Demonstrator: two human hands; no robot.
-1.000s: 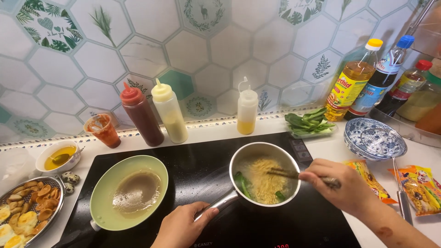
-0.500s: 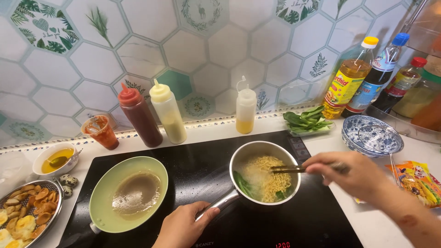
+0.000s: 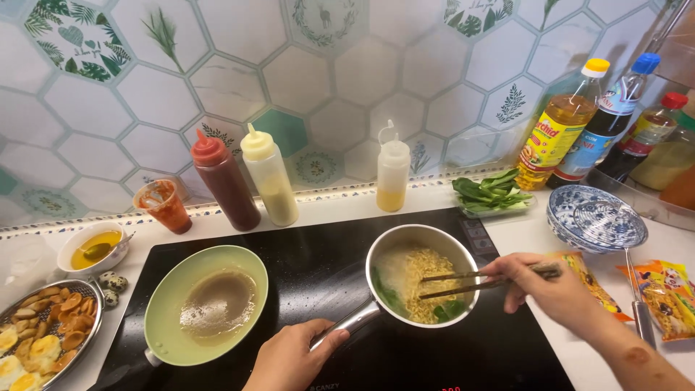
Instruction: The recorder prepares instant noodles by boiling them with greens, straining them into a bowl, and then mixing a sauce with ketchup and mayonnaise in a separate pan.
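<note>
Down at the bottom centre of the frame, the left hand (image 3: 289, 358) wraps its fingers (image 3: 329, 340) around the metal handle of the small steel saucepan (image 3: 463, 257), which sits on the black glass cooktop (image 3: 318, 261) a little right of the middle. At the lower right the right hand (image 3: 557, 293) has its fingers pinched together on a pair of brown wooden chopsticks (image 3: 470, 282), whose tips reach leftwards into the yellow noodles (image 3: 423, 279) and green leaves in the pot.

To the left of the saucepan, also on the cooktop, stands a pale green pan (image 3: 163, 308) holding brownish liquid. At the lower left edge a wire-rimmed metal tray (image 3: 90, 289) carries fried slices and egg halves, with a few speckled small eggs (image 3: 110, 284) just beside it. On the right side of the white counter (image 3: 521, 232) lie orange-yellow noodle packets (image 3: 670, 293), and above them a blue-and-white patterned bowl (image 3: 594, 217).

Further back, a small white bowl (image 3: 93, 247) of yellow sauce sits at the left, then a plastic cup (image 3: 163, 205) smeared with red sauce, a dark red squeeze bottle (image 3: 224, 181), a cream squeeze bottle (image 3: 269, 174) and a clear squeeze bottle (image 3: 392, 174) with yellow at its base. Green leafy vegetables (image 3: 492, 192) lie right of centre. In the upper right stand a bottle of golden oil (image 3: 561, 130) and darker sauce bottles (image 3: 615, 123), against the hexagon-tiled wall (image 3: 347, 72).
</note>
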